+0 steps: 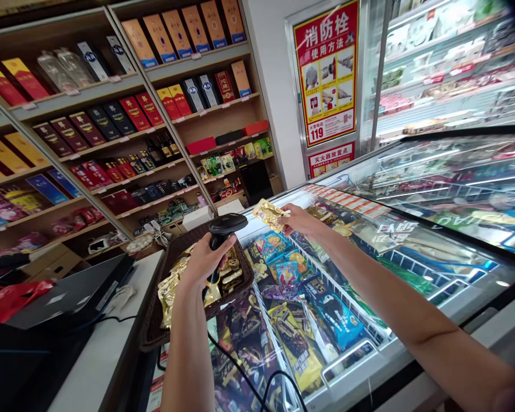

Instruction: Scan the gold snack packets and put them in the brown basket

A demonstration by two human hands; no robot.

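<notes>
My left hand [206, 260] grips a black barcode scanner [226, 224] by its handle, its head raised and its cable trailing down toward me. My right hand [299, 220] pinches a small gold snack packet [269, 214] just right of the scanner's head, above the freezer lid. Under my left hand sits a dark wicker basket [154, 320] holding several more gold packets [170, 292].
A glass-topped chest freezer [412, 269] full of ice-cream packs fills the right and centre. A white counter [107, 343] with a black laptop [68, 294] and a red bag [12, 298] lies at left. Shelves of boxed bottles [111, 120] stand behind, a red fire-hydrant poster [327, 71] on the wall.
</notes>
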